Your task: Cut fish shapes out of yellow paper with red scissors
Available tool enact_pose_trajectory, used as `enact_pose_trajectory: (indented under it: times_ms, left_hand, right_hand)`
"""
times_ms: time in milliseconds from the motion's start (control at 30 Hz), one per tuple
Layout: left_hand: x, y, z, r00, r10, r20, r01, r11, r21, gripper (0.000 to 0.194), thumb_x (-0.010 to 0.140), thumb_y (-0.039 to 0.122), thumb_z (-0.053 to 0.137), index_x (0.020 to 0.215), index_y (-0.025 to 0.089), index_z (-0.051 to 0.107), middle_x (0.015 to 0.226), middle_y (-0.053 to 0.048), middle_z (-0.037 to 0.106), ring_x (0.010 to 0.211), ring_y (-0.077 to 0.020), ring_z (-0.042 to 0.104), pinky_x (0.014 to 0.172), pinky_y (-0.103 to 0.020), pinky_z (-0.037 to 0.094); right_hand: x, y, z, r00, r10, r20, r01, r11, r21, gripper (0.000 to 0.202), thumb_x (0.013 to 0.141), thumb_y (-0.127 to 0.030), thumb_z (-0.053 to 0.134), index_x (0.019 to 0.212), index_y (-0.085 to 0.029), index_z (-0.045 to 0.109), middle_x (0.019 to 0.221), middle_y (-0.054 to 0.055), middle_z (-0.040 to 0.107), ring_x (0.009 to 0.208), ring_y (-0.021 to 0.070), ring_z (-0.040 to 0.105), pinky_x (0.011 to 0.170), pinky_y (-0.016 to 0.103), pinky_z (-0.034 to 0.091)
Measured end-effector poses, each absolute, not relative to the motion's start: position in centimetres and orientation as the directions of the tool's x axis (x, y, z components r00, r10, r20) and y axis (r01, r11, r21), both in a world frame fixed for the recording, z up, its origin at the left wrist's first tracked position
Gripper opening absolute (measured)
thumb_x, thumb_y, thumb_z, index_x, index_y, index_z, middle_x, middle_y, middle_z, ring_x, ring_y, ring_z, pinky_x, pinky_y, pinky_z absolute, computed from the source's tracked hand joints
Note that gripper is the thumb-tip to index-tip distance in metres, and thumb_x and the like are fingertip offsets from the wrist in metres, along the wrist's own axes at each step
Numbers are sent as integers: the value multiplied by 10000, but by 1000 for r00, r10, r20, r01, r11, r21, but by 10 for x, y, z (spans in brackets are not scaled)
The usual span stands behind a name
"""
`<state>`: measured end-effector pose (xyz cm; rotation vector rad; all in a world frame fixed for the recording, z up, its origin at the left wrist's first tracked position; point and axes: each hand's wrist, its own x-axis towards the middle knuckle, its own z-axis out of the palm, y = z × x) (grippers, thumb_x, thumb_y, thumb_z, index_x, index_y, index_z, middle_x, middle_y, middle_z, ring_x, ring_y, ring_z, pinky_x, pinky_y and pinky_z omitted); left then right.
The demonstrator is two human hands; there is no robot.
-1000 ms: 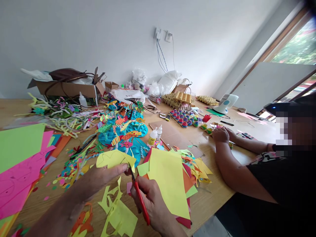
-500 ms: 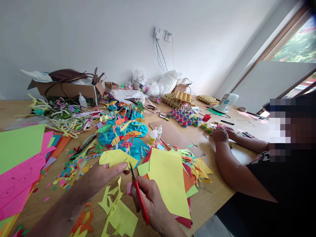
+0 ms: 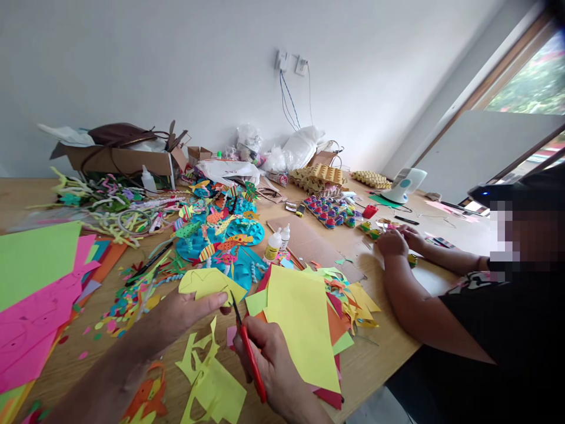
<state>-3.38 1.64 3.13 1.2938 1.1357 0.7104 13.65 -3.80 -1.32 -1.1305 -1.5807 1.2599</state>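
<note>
A piece of yellow paper (image 3: 203, 282) with drawn pencil outlines is pinched in my left hand (image 3: 194, 309), thumb on top. My right hand (image 3: 267, 356) grips red-handled scissors (image 3: 252, 359), and their dark blades meet the paper's right edge near my left thumb. Beneath my hands lie cut yellow paper scraps (image 3: 220, 391). To the right of the scissors, a large yellow sheet (image 3: 300, 318) rests on a stack of coloured paper. Orange paper cut-outs (image 3: 148, 397) lie below my left forearm.
Pink sheets with drawn shapes (image 3: 39, 330) lie at left. Blue egg-carton pieces with paper fish (image 3: 225, 235) and glue bottles (image 3: 273, 244) stand ahead. At right, a co-worker's hands (image 3: 395, 241) are near painted carton pieces (image 3: 331, 211). A cardboard box (image 3: 119, 159) stands at the wall.
My hands, the paper and the scissors stay almost in place; the blades look slightly more apart. The co-worker's head and hands have shifted slightly.
</note>
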Motion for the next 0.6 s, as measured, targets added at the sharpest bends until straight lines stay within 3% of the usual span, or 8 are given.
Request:
enact_pose_trajectory:
  times_ms: [233, 400, 600]
  left_hand:
    - [-32, 16, 38, 300, 928, -221, 206, 164, 965, 299, 709, 502, 635, 678, 217, 720, 772, -37, 777, 871, -286, 682, 782, -328, 548]
    - [-29, 13, 42, 335, 920, -205, 184, 150, 971, 240, 752, 450, 622, 776, 242, 741, 885, -11, 782, 995, -281, 657, 856, -323, 525]
    - [-29, 13, 39, 398, 882, -251, 138, 213, 967, 247, 775, 453, 602, 782, 249, 741, 873, -14, 785, 1126, -298, 590, 841, -324, 537]
  right_hand:
    - [136, -36, -14, -274, 960, 63, 144, 106, -984, 340, 891, -343, 496, 604, -182, 408, 508, -63, 374, 463, 74, 347, 429, 178, 250]
    - [136, -37, -10, -276, 958, 82, 142, 124, -982, 348, 888, -349, 488, 593, -182, 409, 500, -62, 365, 470, 80, 343, 436, 182, 255]
    - [136, -37, -11, -277, 958, 68, 150, 113, -982, 350, 895, -365, 473, 603, -185, 398, 509, -63, 357, 471, 77, 334, 438, 182, 260]
